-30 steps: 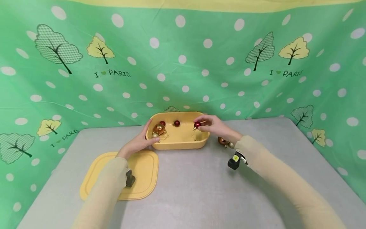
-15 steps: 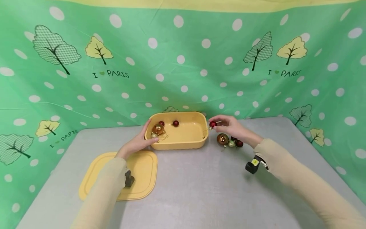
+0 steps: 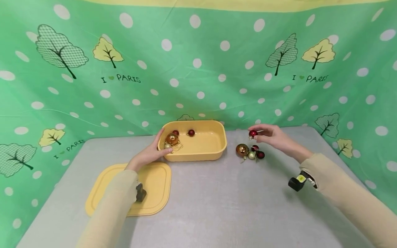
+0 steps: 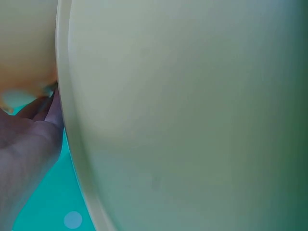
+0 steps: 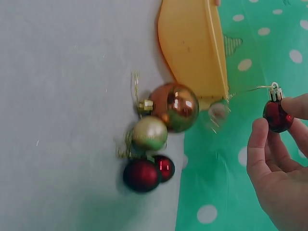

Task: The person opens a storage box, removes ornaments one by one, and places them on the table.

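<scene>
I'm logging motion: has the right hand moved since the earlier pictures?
Yes: the right hand has moved rightward, from over the right end of the yellow box to clear of it.

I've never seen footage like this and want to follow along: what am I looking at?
There's no machine, just a person's two bare hands. The big picture comes from a head camera looking forward and down; the others come from small black cameras, one on each wrist.

The left hand grips one end of a yellow box, where at least four ornaments show. The right hand pinches a small red ornament in the air. Near it, on the gray table, lie a large copper ball, a pale gold ball and two red balls. A yellow lid lies partly hidden by the left arm.
</scene>
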`<action>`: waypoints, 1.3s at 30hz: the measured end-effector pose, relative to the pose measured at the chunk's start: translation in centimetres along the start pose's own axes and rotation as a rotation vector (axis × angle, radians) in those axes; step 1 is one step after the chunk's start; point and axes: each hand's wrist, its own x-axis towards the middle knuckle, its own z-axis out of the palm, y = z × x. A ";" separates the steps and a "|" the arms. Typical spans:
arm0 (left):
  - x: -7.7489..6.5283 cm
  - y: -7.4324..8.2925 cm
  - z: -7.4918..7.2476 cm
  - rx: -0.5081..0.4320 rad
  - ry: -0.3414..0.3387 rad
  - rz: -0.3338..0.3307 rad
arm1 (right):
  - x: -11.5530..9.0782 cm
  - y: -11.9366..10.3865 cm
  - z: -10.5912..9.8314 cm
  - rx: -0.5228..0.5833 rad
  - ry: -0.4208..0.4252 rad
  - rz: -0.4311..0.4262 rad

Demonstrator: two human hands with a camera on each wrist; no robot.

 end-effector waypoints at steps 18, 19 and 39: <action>-0.6 2.8 -0.1 -0.054 -0.034 -0.003 | -3.9 4.1 -4.5 -0.256 0.001 -0.041; -0.7 2.9 -0.1 -0.061 -0.036 -0.004 | -3.9 4.4 -4.6 -0.268 -0.009 -0.042; 0.1 -0.1 -0.1 -0.039 -0.011 0.012 | -0.5 7.3 -2.1 -0.388 -0.131 -0.056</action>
